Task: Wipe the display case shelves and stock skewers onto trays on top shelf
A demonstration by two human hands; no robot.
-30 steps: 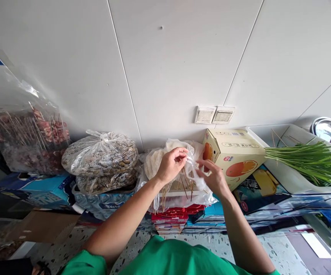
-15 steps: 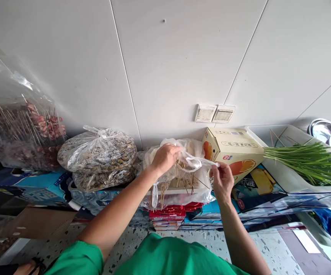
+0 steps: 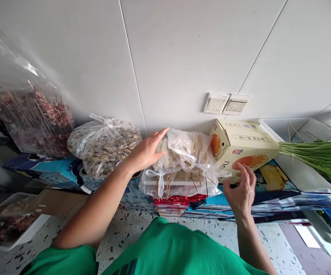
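A clear plastic bag of skewers lies at the middle against the wall, with several thin wooden sticks pointing out toward me. Its handles lie loose over the top and front. My left hand is at the bag's left side, fingers stretched out with the thumb apart; whether it touches the plastic I cannot tell. To the right of the bag, my right hand hovers in front of the cream carton with an orange printed on it, fingers apart and slightly curled, nothing in them.
To the left stand a knotted bag of speckled, brownish food and a tall bag of meat skewers. Green stalks lie across a white tub at right. A white tray of meat sits low left.
Both hands have let go of the bag's handles. My left hand has moved left, and my right hand right and slightly down. The view has shifted a little.
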